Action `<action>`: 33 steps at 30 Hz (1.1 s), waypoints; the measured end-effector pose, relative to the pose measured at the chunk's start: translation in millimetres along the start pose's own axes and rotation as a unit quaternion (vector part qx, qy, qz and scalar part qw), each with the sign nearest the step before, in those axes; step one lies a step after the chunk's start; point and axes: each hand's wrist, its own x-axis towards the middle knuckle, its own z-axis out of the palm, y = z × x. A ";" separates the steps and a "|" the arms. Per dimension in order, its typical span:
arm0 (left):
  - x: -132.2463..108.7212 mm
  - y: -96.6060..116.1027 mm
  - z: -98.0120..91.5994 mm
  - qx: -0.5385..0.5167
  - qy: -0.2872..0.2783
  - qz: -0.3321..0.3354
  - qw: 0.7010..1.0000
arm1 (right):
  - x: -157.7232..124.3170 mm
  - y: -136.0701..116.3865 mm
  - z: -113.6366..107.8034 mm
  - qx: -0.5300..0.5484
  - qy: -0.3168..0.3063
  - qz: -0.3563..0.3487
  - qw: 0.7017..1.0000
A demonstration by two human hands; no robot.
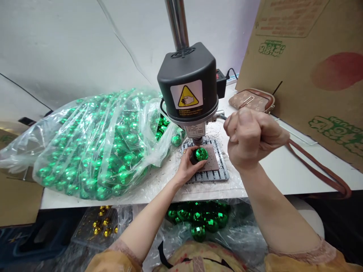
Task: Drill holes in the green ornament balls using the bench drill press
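A small bench drill press (187, 79) with a black housing and a yellow warning label stands before me. Under its chuck (197, 141) sits a shiny green mirror-faceted ball (202, 153), with a dark spot on its top. My left hand (187, 166) curls round the ball and a dark piece beside it, thumb in front. They rest on a flat board (212, 160) over the slotted metal base (224, 172). My right hand (249, 138) is closed in a fist at the end of the press's feed lever (222, 117); its grip is hidden inside the fingers.
At left a large clear plastic bag (93, 147) bulges with green balls. More green balls (198, 223) lie in plastic below the table edge, with gold balls (106, 221) in a clear box. A patterned purse (251, 100) and cardboard box (306, 75) stand right. Dark shavings dot the tabletop.
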 end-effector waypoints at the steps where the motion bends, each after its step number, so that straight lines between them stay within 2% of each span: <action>1: -0.2 -0.1 0.1 -0.004 -0.001 -0.001 1.000 | -0.5 0.3 -0.4 0.001 -0.001 -0.003 1.000; 7: -0.8 -1.1 -0.2 -0.006 -0.005 0.004 1.000 | -4.1 2.5 -3.7 0.013 0.003 -0.020 1.000; 14: 0.5 -1.9 0.5 0.000 -0.004 0.021 1.000 | -9.5 6.2 -12.7 0.026 -0.020 -0.050 0.998; 23: -1.0 -1.2 1.1 -0.007 -0.008 0.019 1.000 | -11.2 7.7 -11.2 0.039 -0.019 -0.076 0.996; 33: 0.0 -6.0 2.0 0.009 -0.001 0.033 0.999 | -21.1 10.3 -21.8 0.035 -0.053 -0.091 0.994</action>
